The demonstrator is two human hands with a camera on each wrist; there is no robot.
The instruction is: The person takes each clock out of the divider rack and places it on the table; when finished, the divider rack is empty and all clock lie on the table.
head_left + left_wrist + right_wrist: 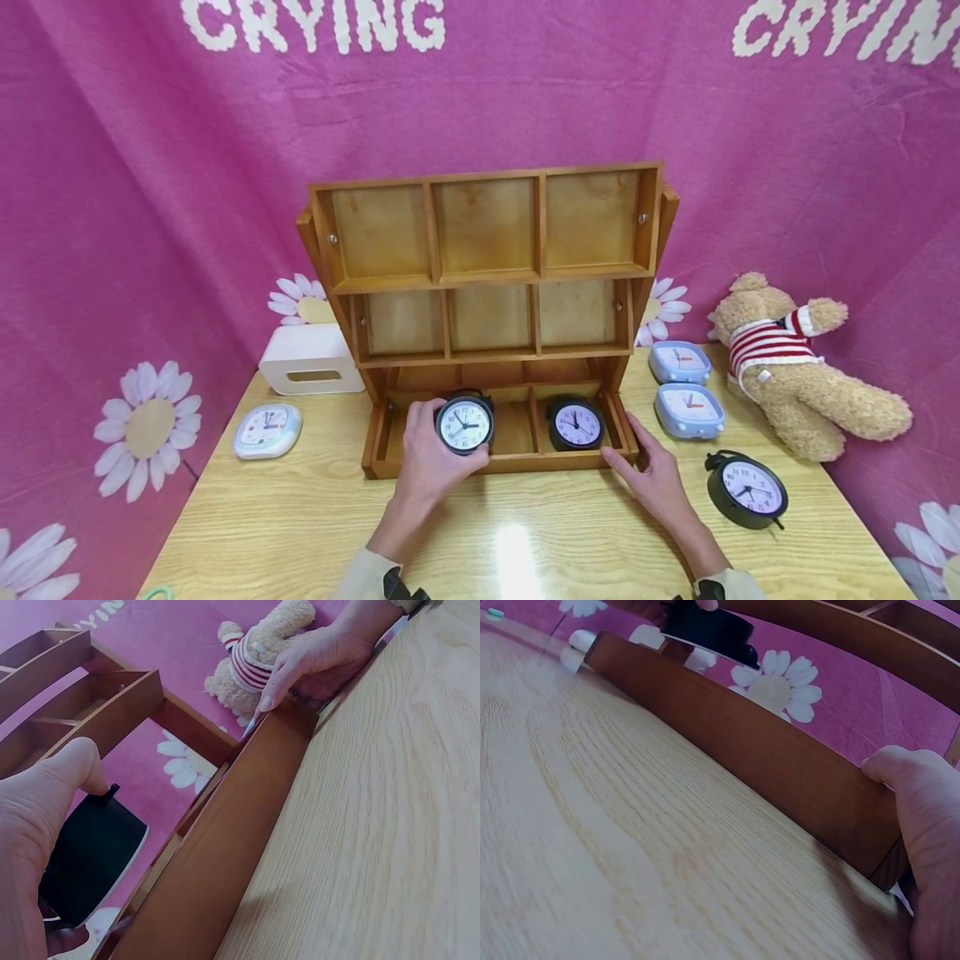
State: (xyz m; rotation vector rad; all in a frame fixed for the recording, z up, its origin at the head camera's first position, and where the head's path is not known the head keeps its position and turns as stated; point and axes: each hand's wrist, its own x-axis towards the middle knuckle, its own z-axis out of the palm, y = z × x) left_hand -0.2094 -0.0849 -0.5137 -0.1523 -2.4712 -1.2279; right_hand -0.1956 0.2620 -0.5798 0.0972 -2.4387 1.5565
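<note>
My left hand (429, 454) grips a black round alarm clock (464, 423) with a white dial, thumb and fingers at its sides. In the left wrist view the clock (94, 859) shows its dark casing, raised above the front board. It is over the bottom tier of a three-tier wooden rack (487, 275), near the divider between the left and middle compartments. Another black alarm clock (576, 423) sits in the bottom right compartment, dial facing up. At the rack's front right corner, my right hand (654, 467) holds the wood, its thumb (889, 761) over the front board's top edge.
A white tissue box (311, 358) and a white clock (267, 430) are on the left. To the right are two blue clocks (680, 362), a black alarm clock (747, 489) lying on the table (585, 533), and a teddy bear (787, 367). A pink curtain (480, 108) hangs behind.
</note>
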